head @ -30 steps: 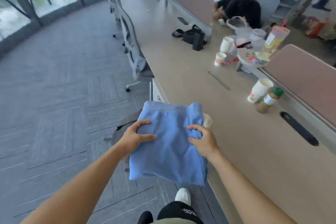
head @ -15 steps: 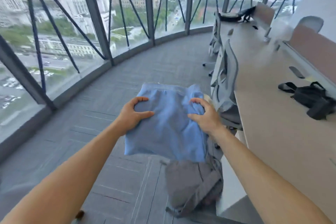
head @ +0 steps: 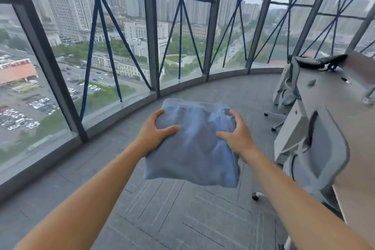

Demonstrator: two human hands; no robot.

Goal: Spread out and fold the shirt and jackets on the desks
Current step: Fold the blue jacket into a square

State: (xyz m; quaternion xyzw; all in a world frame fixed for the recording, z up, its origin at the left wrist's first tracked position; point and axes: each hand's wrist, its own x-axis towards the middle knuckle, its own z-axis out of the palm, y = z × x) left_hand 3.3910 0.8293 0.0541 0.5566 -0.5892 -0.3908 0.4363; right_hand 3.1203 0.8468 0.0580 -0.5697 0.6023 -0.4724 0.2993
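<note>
A folded light blue garment (head: 192,148) hangs in the air in front of me, above the grey carpet. My left hand (head: 154,132) grips its left edge, thumb on top and fingers curled over the far side. My right hand (head: 236,134) grips its right edge the same way. The bundle sags a little at its near edge. The desk (head: 345,119) runs along the right side of the view, away from the garment.
Curved floor-to-ceiling windows (head: 121,46) with dark metal frames close off the left and far side. Grey office chairs (head: 322,160) stand tucked along the desk on the right. A black bag (head: 318,62) lies at the desk's far end. Open carpet lies ahead.
I have turned left, away from the desk, carrying the folded blue garment with both hands. The desk has slid to the right edge of view, and the windows now fill the front.
</note>
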